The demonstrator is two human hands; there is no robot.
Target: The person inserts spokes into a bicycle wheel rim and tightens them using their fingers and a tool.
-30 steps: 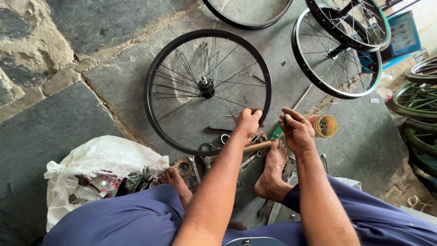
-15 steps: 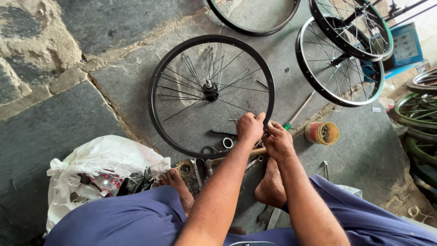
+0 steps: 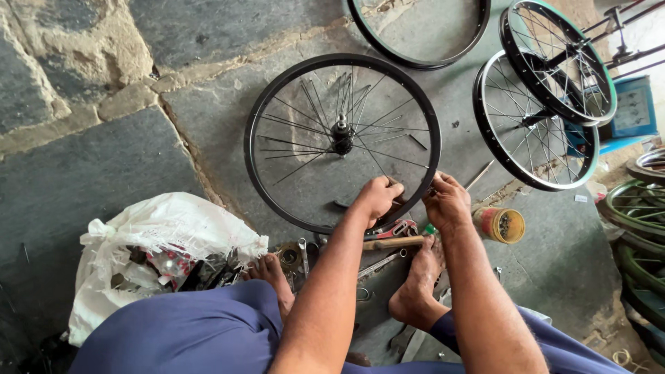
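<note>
A black bicycle wheel [image 3: 277,90] with thin spokes and a centre hub [image 3: 342,131] lies flat on the stone floor in front of me. My left hand [image 3: 377,197] is closed over its near rim. My right hand [image 3: 449,202] grips the same rim just to the right, fingers curled around it. My bare feet [image 3: 415,284] rest just below the wheel, among loose tools.
A wooden-handled tool [image 3: 391,242], a wrench [image 3: 377,264] and small parts lie by my feet. A yellow can [image 3: 500,224] stands to the right, a white plastic bag [image 3: 159,235] of parts to the left. Two spoked wheels [image 3: 533,125], a bare rim [image 3: 415,59], a blue box [image 3: 634,111] and green tyres [image 3: 641,208] crowd the back and right.
Both hands have moved up from the tools near my feet onto the wheel's near rim and closed on it. The view has shifted slightly.
</note>
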